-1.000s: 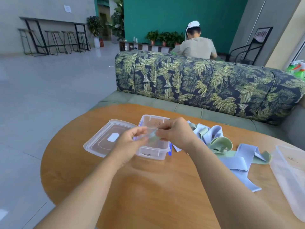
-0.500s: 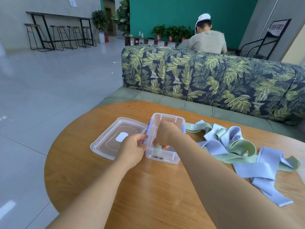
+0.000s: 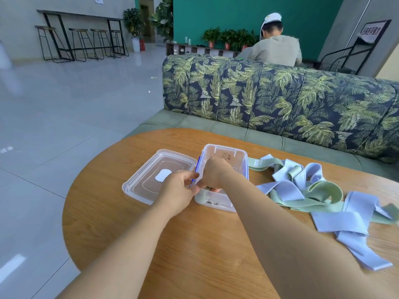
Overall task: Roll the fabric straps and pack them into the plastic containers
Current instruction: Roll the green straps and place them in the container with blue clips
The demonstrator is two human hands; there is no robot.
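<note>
Pinching clear plastic container [image 3: 224, 152] rim w/ L hand [image 3: 179, 192] to steady; R hand [image 3: 212, 172] dipped inside for packing, fingers hidden, can't tell.

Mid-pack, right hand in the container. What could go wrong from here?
1. The right hand is down in the container, fingers hidden; what it packs may uncoil on release.
2. Only the left hand pinches the container's rim; it could slide or tip.
3. The loose straps lie tangled; pulling one may drag others off the table.
</note>
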